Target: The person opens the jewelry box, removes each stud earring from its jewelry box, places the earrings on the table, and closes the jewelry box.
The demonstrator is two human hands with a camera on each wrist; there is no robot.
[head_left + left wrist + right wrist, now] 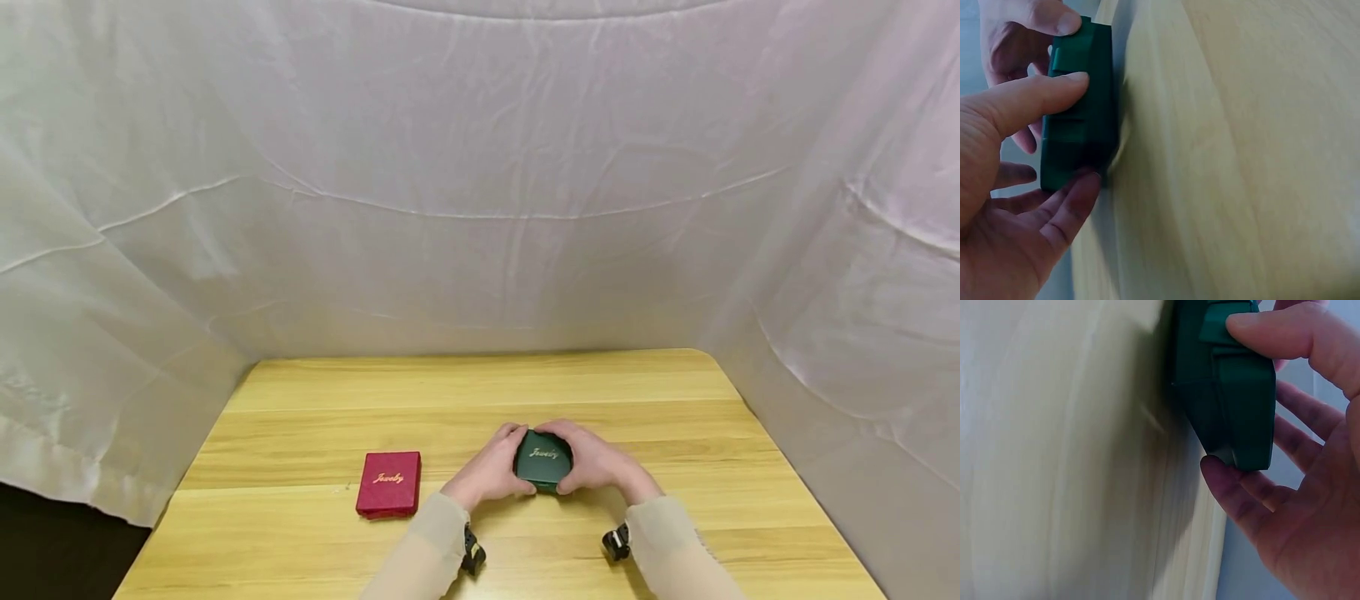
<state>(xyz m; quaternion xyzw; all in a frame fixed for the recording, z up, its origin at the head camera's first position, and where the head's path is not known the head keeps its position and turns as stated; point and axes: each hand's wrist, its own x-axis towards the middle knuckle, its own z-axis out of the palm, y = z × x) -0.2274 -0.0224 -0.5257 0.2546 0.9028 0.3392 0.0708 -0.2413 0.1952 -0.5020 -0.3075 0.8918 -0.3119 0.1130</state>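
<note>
Between both hands is a dark green jewelry box [543, 463] with "Jewelry" in gold script on its lid, the lid down. My left hand [497, 467] grips its left side, thumb at the front edge. From the other side my right hand [597, 461] holds it, its thumb also on the front. In the left wrist view the left thumb lies across the front of the green box [1066, 147]. The right wrist view shows fingertips at the corner of the box [1244, 406]; whether its base touches the table I cannot tell.
A red jewelry box [388, 485] with the same gold lettering lies shut on the wooden table [300, 442], left of the hands. Pale cloth [480, 267] hangs behind the table and along both sides. A small dark camera is strapped at each wrist.
</note>
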